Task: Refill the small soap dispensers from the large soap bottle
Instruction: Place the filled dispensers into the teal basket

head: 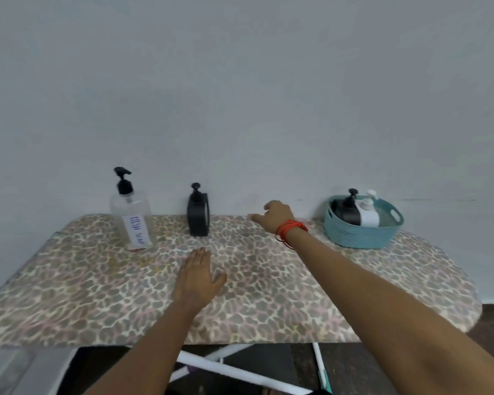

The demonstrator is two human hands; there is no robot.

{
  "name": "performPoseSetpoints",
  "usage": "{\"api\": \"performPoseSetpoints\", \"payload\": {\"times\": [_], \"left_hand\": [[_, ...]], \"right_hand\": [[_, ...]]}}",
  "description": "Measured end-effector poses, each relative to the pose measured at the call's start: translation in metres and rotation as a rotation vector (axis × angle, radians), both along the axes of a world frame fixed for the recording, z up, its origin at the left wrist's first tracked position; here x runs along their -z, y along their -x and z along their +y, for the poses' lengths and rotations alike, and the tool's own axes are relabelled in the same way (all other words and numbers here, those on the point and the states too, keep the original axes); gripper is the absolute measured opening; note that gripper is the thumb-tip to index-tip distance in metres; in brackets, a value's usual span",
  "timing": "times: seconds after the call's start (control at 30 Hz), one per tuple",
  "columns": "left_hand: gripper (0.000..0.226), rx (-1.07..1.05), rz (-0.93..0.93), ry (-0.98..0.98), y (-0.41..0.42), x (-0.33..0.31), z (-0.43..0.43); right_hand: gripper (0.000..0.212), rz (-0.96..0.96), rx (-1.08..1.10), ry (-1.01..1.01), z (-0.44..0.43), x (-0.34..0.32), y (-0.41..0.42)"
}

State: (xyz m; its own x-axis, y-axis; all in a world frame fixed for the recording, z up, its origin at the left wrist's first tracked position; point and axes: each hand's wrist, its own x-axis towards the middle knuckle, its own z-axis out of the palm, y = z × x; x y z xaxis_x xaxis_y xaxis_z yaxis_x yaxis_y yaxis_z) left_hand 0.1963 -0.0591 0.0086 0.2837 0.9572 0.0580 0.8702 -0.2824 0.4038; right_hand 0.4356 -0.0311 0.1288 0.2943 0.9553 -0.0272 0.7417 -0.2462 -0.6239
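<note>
A large clear bottle with a black pump and a "DISH SOAP" label stands at the back left of the table. A small black dispenser stands upright to its right. My left hand lies flat on the tabletop, fingers together, in front of the black dispenser. My right hand reaches far forward near the wall, fingers spread and holding nothing, between the black dispenser and the basket. A teal basket at the back right holds a black dispenser and a white dispenser, both leaning.
The table has a leopard-print cover and stands against a plain grey wall. Its front edge runs across the lower frame, with white folding legs and dark floor below. Red threads circle my right wrist.
</note>
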Motion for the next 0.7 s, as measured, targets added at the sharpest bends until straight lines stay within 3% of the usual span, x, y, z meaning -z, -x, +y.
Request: {"api": "performPoseSetpoints", "payload": {"times": [0.2, 0.33, 0.53, 0.7], "left_hand": [[0.087, -0.044, -0.026, -0.018, 0.046, 0.009, 0.015], [0.088, -0.047, -0.041, -0.04, 0.046, 0.015, 0.024], [0.093, -0.054, 0.0, -0.047, 0.042, 0.021, 0.03], [0.098, -0.041, 0.023, -0.009, 0.017, 0.013, 0.026]], "right_hand": [[0.052, 0.094, -0.079, 0.06, 0.071, 0.001, 0.112], [0.073, 0.121, -0.08, 0.05, 0.101, 0.008, 0.147], [0.037, 0.122, 0.011, -0.016, 0.107, 0.018, 0.147], [0.042, 0.186, 0.039, -0.047, 0.083, 0.001, 0.104]]}}
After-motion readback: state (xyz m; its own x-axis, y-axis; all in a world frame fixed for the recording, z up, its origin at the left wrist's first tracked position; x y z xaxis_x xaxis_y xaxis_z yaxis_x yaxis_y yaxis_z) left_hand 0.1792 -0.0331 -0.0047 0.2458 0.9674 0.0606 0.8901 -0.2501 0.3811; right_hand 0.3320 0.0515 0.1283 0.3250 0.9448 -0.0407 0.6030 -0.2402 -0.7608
